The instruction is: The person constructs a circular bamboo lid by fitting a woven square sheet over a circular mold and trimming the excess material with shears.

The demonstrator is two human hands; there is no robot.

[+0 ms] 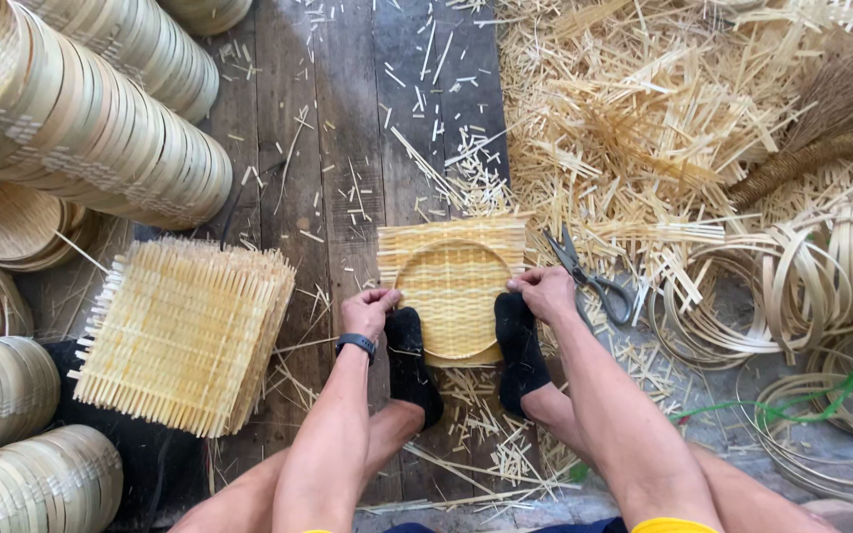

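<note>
A square woven bamboo mat (452, 259) lies on the wooden floor with a round bamboo hoop (453, 299) pressed into it. My left hand (367, 311) grips the mat's left edge and my right hand (543, 290) grips its right edge. Both feet in black socks (413, 361) (519, 349) press on the mat's near corners. A black watch (355, 343) is on my left wrist.
Grey scissors (592, 279) lie just right of my right hand. A stack of square woven mats (182, 334) sits to the left. Stacked round woven trays (101, 128) lie at the far left. Bamboo offcuts (644, 128), a broom (821, 138) and coiled bamboo strips (792, 296) fill the right.
</note>
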